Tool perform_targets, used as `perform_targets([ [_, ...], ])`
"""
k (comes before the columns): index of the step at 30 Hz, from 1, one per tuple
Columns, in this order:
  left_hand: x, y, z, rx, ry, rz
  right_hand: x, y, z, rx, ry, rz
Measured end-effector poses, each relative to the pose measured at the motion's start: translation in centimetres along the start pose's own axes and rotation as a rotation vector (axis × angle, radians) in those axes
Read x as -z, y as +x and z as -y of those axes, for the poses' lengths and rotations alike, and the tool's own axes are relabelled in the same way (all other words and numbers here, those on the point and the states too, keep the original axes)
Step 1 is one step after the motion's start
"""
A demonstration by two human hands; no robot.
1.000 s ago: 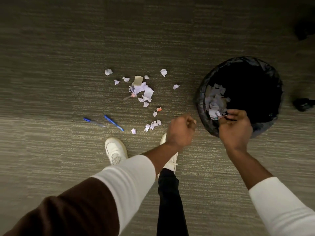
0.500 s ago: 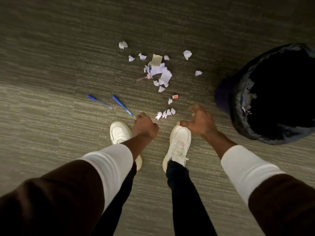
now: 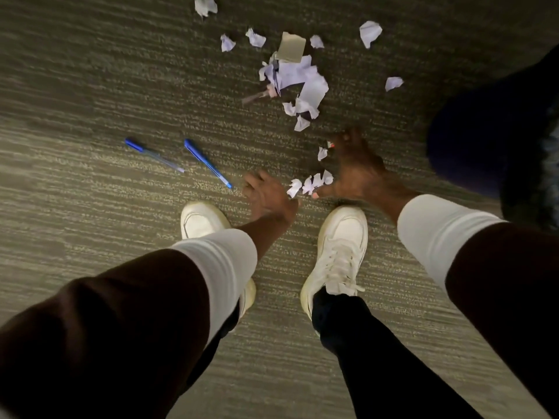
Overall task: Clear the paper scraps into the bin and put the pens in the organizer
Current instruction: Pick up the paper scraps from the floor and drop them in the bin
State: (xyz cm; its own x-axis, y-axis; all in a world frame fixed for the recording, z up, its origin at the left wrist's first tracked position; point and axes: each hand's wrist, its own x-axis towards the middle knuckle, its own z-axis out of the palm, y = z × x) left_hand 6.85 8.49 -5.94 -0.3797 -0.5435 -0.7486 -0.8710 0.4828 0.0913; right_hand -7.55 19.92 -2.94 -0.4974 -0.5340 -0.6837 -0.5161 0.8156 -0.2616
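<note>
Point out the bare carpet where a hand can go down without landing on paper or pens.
Bare: left of the two blue pens, and near the white shoes. Crowded: the scraps between left hand and right hand, and the torn pile beyond.

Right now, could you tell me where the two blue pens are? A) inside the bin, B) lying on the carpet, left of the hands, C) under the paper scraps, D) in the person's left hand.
B: both blue pens lie loose on the carpet, left of the left hand.
</note>
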Motion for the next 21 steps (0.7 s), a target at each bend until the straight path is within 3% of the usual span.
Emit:
perform_targets([
  [3, -0.6, 0.7, -0.1, -0.031, -0.020, -0.098, -1.1, 0.6, 0.8, 0.035, -0.044, -0.024],
  [8, -0.5, 0.9, 0.0, -0.339, 0.162, -0.144, -2.3, 0.5, 2.4, 0.169, -0.063, -0.033],
  [11, -0.2, 1.0, -0.2, -0.464, 0.152, -0.142, -3.6, -0.1, 3.7, 0.259, -0.172, -0.096],
  [21, 0.5, 1.6, 0.6, -0.500, 0.062, -0.082, -4.3, 0.3, 4.3, 0.157, -0.026, -0.103],
])
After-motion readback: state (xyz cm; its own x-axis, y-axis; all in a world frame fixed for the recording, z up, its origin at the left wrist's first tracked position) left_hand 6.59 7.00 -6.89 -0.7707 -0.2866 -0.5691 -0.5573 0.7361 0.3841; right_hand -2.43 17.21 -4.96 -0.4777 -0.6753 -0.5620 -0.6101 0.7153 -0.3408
